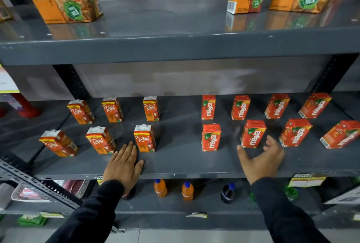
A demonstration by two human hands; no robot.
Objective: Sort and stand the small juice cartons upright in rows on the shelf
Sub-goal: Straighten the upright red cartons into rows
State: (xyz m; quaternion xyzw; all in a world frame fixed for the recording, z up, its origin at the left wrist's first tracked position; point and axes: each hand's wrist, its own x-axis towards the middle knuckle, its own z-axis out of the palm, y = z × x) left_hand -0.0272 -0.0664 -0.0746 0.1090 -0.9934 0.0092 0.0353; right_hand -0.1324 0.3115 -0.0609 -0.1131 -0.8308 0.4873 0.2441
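Grey metal shelf (175, 166) holds small orange juice cartons (144, 138) standing in rows; left hand (122, 165) lies flat, open, at 7 o'clock, right hand (261, 160) open, empty, at 5.

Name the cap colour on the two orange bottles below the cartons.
Blue caps, clearest in the head view.

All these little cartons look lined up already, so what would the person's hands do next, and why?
Probably just draw both hands back. The six Real cartons and eight Maaza cartons all stand upright in two rows each on the shelf. The left hand lies flat and empty; the right hand is open, blurred, holding nothing.
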